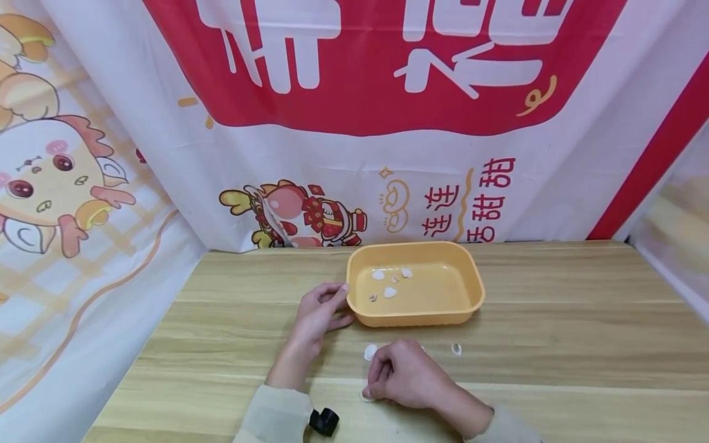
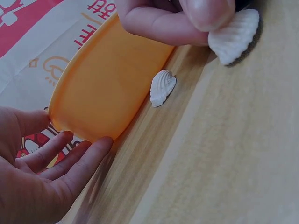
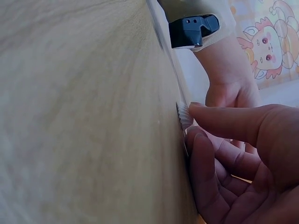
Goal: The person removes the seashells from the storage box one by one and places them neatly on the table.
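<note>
A white ribbed seashell (image 2: 233, 38) is pinched between the thumb and index finger of my right hand (image 1: 412, 374), low at the table's near side. In the right wrist view the same shell (image 3: 185, 116) stands on edge, right at the wood surface. My left hand (image 1: 314, 315) rests against the left end of a yellow plastic basin (image 1: 426, 320), thumb at the rim and fairly straight fingers touching the outer wall. Inside the basin lie several small shells, among them a white shell (image 1: 390, 292). Another white shell (image 1: 370, 352) lies on the table beside my right hand.
A small shell (image 1: 456, 349) sits on the wooden table (image 1: 581, 332) right of my right hand; one more is mostly hidden behind that hand. A printed cloth (image 1: 310, 144) hangs behind the table. A black camera (image 1: 325, 422) is strapped at the left sleeve.
</note>
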Demonstrator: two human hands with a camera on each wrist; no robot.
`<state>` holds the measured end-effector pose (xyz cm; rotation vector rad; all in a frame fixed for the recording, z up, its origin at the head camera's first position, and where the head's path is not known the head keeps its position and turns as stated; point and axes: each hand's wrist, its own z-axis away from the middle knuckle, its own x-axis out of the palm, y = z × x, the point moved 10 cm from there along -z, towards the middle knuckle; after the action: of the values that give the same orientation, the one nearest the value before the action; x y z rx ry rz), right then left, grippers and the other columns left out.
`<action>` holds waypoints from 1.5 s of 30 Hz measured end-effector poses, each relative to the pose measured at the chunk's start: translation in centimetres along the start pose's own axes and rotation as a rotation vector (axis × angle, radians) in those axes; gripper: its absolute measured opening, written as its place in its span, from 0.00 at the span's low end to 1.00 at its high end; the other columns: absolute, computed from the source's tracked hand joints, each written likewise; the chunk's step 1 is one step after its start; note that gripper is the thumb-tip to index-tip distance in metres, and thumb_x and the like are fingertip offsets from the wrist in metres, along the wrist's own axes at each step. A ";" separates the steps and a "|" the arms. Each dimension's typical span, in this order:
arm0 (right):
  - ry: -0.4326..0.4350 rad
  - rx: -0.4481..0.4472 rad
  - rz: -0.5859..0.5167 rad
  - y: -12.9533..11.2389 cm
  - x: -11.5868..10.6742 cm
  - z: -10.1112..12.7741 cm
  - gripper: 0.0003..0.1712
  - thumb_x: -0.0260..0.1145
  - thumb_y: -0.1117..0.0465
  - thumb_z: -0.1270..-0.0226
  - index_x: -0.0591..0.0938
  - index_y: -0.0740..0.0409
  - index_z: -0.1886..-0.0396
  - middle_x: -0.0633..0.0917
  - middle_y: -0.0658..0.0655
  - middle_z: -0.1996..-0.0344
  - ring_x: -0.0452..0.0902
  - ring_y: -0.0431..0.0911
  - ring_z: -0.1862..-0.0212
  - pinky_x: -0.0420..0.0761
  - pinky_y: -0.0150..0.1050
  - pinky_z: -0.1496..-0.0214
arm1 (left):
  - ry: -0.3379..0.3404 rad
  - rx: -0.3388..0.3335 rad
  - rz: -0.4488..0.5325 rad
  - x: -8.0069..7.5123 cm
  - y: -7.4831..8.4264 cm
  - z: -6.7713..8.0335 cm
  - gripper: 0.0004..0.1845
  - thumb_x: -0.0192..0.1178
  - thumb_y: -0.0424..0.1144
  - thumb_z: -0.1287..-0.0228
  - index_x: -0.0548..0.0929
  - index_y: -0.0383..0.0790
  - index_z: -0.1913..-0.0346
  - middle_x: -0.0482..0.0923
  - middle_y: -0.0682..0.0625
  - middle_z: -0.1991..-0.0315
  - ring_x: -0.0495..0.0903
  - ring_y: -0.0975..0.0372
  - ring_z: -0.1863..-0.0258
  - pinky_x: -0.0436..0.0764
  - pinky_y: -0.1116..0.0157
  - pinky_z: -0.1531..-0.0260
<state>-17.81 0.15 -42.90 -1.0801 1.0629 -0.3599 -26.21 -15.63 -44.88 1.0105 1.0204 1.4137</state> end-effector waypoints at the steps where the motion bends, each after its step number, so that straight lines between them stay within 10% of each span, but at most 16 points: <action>1: -0.001 0.001 0.000 0.0 0.0 0.0 0.13 0.87 0.59 0.46 0.87 0.46 0.78 0.82 0.41 0.83 0.75 0.33 0.79 0.76 0.27 0.75 | 0.001 -0.001 0.000 0.0 0.0 0.0 0.21 0.64 0.43 0.20 0.80 0.33 0.34 0.83 0.34 0.37 0.88 0.49 0.42 0.94 0.56 0.45; 22: -0.022 0.065 -0.283 -0.5 -4.8 0.6 0.09 0.82 0.59 0.37 0.89 0.58 0.65 0.89 0.56 0.74 0.83 0.44 0.74 0.88 0.35 0.74 | -0.006 -0.001 0.002 0.1 0.1 0.2 0.21 0.64 0.42 0.20 0.80 0.33 0.34 0.83 0.33 0.37 0.87 0.47 0.40 0.93 0.54 0.43; 33: 0.137 0.058 -0.308 -0.4 -11.7 1.7 0.13 0.80 0.58 0.33 0.88 0.64 0.60 0.87 0.60 0.70 0.83 0.46 0.71 0.89 0.37 0.70 | 0.003 -0.003 -0.001 0.0 0.0 0.2 0.22 0.66 0.44 0.21 0.80 0.34 0.34 0.83 0.34 0.37 0.88 0.49 0.42 0.93 0.54 0.43; 45: 0.218 0.138 -0.208 0.9 -13.6 0.8 0.11 0.78 0.57 0.30 0.88 0.60 0.58 0.88 0.60 0.68 0.83 0.48 0.67 0.91 0.40 0.65 | -0.001 -0.015 -0.005 -0.1 -0.1 0.0 0.22 0.66 0.44 0.21 0.80 0.35 0.34 0.83 0.35 0.37 0.88 0.51 0.43 0.93 0.55 0.43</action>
<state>-23.98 10.52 -36.45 -1.0461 1.1023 -0.7208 -26.13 -15.70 -44.99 0.9968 1.0094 1.4143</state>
